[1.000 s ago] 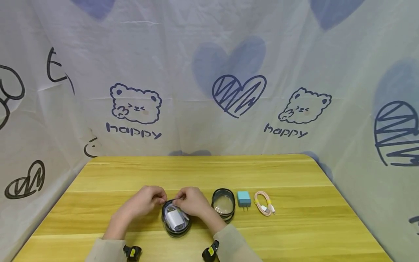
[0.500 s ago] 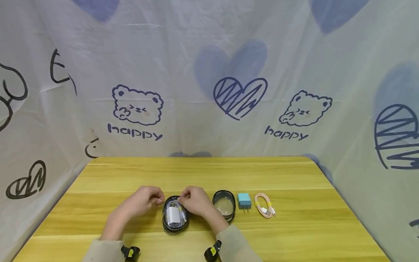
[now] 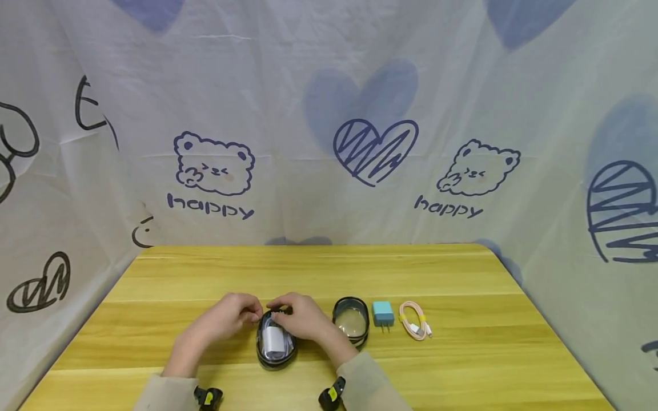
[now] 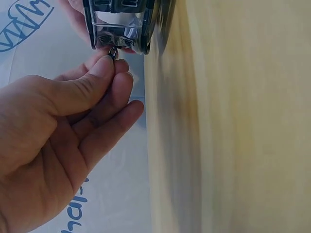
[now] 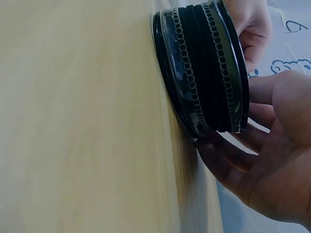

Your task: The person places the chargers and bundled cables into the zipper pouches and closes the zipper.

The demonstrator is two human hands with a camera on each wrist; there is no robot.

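Observation:
A small oval zip pouch [image 3: 277, 362], clear with black trim, sits on the table in front of me in the head view. Through its top show a white charger plug [image 3: 274, 341] and a coiled pale cable. My left hand [image 4: 73, 111] pinches the zipper pull [image 4: 112, 51] at the pouch's far end between thumb and forefinger. At that same end my right hand [image 5: 277, 145] grips the pouch, thumb on the upper side and fingers curled beneath. Along the side facing the right wrist camera, the black zipper [image 5: 206, 63] runs closed.
Right of my hands stands a second clear pouch [image 3: 351, 322] with black rims. Beside it lie a light blue charger plug [image 3: 382, 313] and a coiled pink cable [image 3: 415, 321] with yellow ties. A printed cloth [image 3: 308, 217] hangs behind the wooden table [image 3: 462, 365].
The pouch has turned slightly on the table. My right hand has shifted left over its far end since half a second ago, while the left hand stays by the same end.

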